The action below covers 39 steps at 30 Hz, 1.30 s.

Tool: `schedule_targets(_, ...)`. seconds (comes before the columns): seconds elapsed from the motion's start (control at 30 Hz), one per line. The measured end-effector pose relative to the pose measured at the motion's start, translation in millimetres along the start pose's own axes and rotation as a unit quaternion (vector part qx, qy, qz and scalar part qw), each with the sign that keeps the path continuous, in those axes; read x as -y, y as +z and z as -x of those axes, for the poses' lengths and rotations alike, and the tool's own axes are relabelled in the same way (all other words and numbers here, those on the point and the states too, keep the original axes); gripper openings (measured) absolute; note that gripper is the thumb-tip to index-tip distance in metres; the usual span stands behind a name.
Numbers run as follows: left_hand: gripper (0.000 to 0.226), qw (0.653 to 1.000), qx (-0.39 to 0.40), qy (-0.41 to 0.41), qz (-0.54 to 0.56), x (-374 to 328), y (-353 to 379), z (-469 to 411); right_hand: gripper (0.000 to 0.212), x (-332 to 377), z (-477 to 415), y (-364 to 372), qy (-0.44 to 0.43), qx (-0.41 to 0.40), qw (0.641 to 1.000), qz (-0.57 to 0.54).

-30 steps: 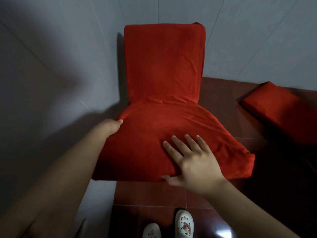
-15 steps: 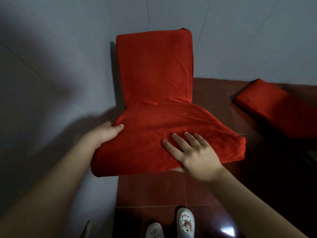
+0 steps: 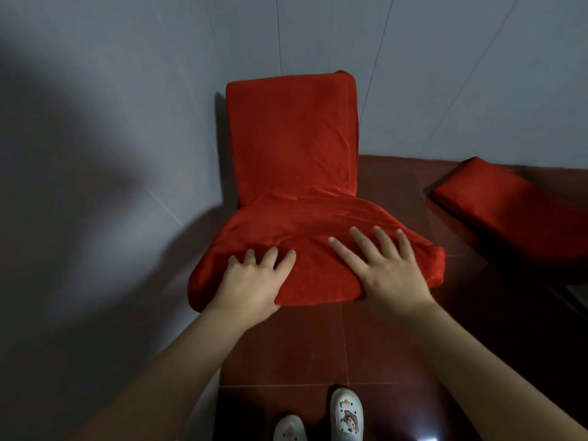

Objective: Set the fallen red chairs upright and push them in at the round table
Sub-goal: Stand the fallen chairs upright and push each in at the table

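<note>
A red cloth-covered chair (image 3: 292,138) stands upright in front of me, its back close to the grey wall. My left hand (image 3: 251,281) lies over the front left edge of the seat, fingers on top and thumb hidden below. On the front right part of the seat rests my right hand (image 3: 385,272), fingers spread, palm wrapped over the front edge. A second red chair (image 3: 509,211) is at the right, low to the floor and cut off by the frame edge. No round table is in view.
Grey tiled walls (image 3: 95,154) close in at the left and behind the chair. The floor (image 3: 286,351) is dark red tile. My feet in white clogs (image 3: 345,415) stand just in front of the chair.
My left hand has moved from the seat's left side to its front edge. The chair now sits farther from me, nearer the wall. My right hand has stayed on the seat front.
</note>
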<state>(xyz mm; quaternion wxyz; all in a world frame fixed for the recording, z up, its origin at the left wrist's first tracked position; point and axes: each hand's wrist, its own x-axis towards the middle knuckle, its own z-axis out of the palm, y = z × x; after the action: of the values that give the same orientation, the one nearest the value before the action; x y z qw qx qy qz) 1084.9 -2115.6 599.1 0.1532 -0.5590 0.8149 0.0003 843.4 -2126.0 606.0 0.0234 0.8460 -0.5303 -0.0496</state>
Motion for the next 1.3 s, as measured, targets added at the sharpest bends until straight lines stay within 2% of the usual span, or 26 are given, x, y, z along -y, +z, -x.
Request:
schedule_targets(0.1,0.071,1.000,0.011,0.012,-0.001,-4.2,-3.8,1.0,0.091,-4.1,3.3,-1.0,-0.004,0.078,0.996,0.031)
schedule_targets(0.23,0.066,1.000,0.009,0.021,0.000,-3.2,-5.5,6.9,0.070,6.1,5.2,-9.0,-0.015,0.081,0.995,0.058)
schedule_targets(0.57,0.071,0.997,0.056,0.040,0.024,-8.1,-30.5,55.4,0.062,15.8,41.8,-42.4,-0.055,0.133,0.989,0.009)
schedule_targets(0.9,0.080,0.995,0.059,0.075,0.027,8.6,-88.1,84.8,0.068,20.9,58.0,-109.8,-0.073,0.136,0.988,0.007)
schedule_targets(1.1,0.090,0.993,0.039,0.002,0.111,27.2,-115.3,61.8,0.084,8.3,29.7,-130.2,-0.013,0.077,0.997,0.006)
schedule_targets(1.3,0.088,0.993,0.020,-0.053,0.108,37.6,-134.3,25.2,0.092,2.6,-8.4,-140.9,0.062,0.074,0.995,-0.003)
